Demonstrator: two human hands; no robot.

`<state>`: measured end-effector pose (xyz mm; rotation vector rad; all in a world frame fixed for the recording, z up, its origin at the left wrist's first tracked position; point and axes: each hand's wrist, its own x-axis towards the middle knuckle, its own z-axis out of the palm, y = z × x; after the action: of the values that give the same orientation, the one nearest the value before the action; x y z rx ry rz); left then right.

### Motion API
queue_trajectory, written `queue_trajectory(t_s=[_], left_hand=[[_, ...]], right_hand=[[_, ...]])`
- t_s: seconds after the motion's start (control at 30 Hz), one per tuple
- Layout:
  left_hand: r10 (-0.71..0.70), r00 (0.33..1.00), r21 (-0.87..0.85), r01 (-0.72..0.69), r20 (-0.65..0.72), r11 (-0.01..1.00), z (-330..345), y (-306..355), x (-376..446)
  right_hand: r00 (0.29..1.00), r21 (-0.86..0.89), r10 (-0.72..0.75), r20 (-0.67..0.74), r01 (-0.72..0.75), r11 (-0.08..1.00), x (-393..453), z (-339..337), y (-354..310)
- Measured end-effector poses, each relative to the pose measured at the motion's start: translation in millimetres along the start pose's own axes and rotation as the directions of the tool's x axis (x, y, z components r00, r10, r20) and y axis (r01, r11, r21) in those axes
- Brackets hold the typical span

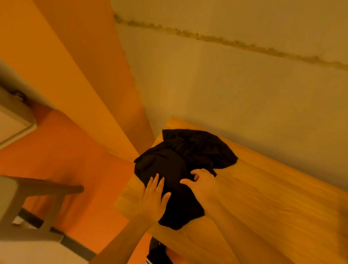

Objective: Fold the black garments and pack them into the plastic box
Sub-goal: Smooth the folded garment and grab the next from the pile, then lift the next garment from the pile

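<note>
While the black garments [184,165] lie in a rumpled heap at the far left corner of the wooden tabletop [266,198], both hands are on them. The heap spreads from the tabletop's far edge toward the left edge, and one fold drapes back toward the near side, ending in a loose point between the two forearms. How many pieces make up the heap cannot be told; it reads as one dark mass with creases.

The left hand [153,198] lies flat on the near left part of the cloth, fingers straight and slightly spread, the palm partly over the bare wood by the left edge. It presses rather than grips. The right hand [201,183] sits just beside it, toward the middle of the heap, with its fingers curled down into the fabric and the thumb stretched out toward the left hand; it pinches a bunch of the black cloth.

The tabletop stands against a pale wall [233,84] that carries a dark stained line. To the left of the table the floor [76,156] is orange. A grey chair [11,207] stands there, well apart from the table, and a white unit shows at the left border. Below the tabletop's near edge a dark piece with white stripes [151,263] is visible.
</note>
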<state>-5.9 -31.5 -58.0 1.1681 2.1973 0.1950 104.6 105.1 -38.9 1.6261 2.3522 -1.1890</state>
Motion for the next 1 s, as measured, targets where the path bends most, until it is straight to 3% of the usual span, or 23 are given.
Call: queue_trajectory(t_s=[0.13, 0.27, 0.33, 0.43, 0.53, 0.63, 0.7, 0.87, 1.0], left_hand=[[0.004, 0.999, -0.060, -0.001, 0.038, 0.998, 0, 1, 1], [0.022, 0.999, -0.078, -0.019, 0.035, 0.997, -14, 2, 2], [0.078, 0.996, -0.143, -0.083, -0.035, 0.986, -29, 7, 6], [0.267, 0.955, -0.275, -0.293, -0.130, 0.916, -71, 28, 14], [0.472, 0.879, -0.319, -0.429, 0.067, 0.845, -122, 58, 23], [0.520, 0.848, -0.336, -0.462, 0.104, 0.820, -170, 88, 24], [0.547, 0.835, -0.401, -0.484, 0.052, 0.778, -200, 111, 15], [0.655, 0.747, -0.449, -0.627, -0.115, 0.636, -272, 176, -21], [0.641, 0.698, -0.478, -0.703, -0.320, 0.526, -327, 217, -36]], right_hand=[[1.000, -0.047, 0.006, -0.008, -0.007, 0.999, -5, 17, 2], [1.000, 0.104, 0.017, -0.013, -0.016, 0.994, -3, 9, 0], [1.000, 0.231, -0.026, 0.017, 0.021, 0.973, -6, -5, -8], [0.980, 0.296, -0.195, 0.038, 0.175, 0.939, -15, -35, -30], [0.943, 0.309, -0.334, 0.016, 0.313, 0.898, -31, -75, -59], [0.936, 0.382, -0.353, -0.012, 0.330, 0.863, -56, -123, -83], [0.930, 0.416, -0.366, 0.028, 0.322, 0.850, -75, -159, -90], [0.948, 0.185, -0.276, 0.156, 0.246, 0.951, -113, -244, -85], [0.973, 0.195, -0.232, 0.004, 0.227, 0.954, -149, -319, -67]])
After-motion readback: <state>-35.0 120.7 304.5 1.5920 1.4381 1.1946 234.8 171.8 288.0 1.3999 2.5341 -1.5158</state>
